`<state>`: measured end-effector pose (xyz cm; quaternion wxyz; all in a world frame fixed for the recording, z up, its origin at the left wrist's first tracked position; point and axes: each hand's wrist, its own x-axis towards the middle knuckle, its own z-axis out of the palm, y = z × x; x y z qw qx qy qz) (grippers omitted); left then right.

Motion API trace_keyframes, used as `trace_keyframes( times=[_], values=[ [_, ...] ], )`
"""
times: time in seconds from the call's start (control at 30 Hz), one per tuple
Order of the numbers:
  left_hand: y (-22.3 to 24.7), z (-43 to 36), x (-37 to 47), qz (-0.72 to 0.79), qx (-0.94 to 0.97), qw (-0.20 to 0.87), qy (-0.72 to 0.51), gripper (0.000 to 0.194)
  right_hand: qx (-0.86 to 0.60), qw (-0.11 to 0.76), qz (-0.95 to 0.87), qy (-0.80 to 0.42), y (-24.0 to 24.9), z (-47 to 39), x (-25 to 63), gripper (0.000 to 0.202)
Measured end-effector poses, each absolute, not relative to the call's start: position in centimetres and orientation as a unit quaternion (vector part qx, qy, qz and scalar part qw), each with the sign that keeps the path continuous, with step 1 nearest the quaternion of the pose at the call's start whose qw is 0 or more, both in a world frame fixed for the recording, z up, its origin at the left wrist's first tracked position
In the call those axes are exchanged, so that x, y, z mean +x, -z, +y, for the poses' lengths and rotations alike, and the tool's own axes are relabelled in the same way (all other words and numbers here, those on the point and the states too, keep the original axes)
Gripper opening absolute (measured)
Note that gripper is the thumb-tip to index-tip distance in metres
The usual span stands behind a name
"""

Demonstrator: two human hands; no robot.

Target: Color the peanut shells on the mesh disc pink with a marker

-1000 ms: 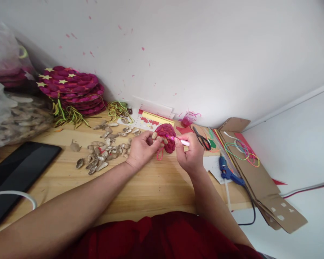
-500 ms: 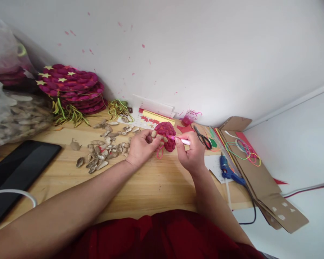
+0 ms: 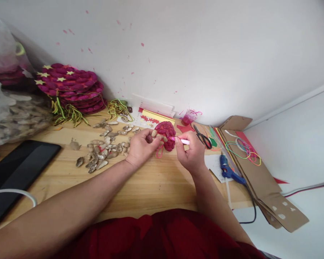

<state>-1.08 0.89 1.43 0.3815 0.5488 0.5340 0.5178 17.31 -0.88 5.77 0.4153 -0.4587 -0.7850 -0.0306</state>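
A magenta shell-covered piece (image 3: 167,129) with a few bare tan shells on its near left side stands above the wooden table (image 3: 151,190). My left hand (image 3: 143,145) grips its left edge, thumb and fingers pressed together. In my right hand (image 3: 191,151) is a white brush with a pink tip (image 3: 183,141); the tip touches or nearly touches the piece. A pink loop of cord (image 3: 159,152) hangs below. Loose tan shells (image 3: 102,153) lie left of my left hand. Behind the piece stands a cup of pink paint (image 3: 187,118).
Black scissors (image 3: 203,138), a blue glue gun (image 3: 228,172) and cardboard (image 3: 259,180) are on the right. At left are a black tablet (image 3: 18,172), a bag of shells (image 3: 24,115) and stacked magenta discs (image 3: 72,86) with yellow stars.
The brush tip has shifted very slightly on the piece. Both hands keep nearly the same place, and the view has moved a little.
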Motion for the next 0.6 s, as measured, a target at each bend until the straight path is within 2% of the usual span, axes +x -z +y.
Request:
trace_keyframes(
  times=[0.6],
  values=[
    [-0.84, 1.04, -1.09, 0.526, 0.525, 0.421, -0.519, 0.029, -0.457, 0.452, -0.766, -0.017, -5.84, -0.47, 18.14, 0.009]
  ],
)
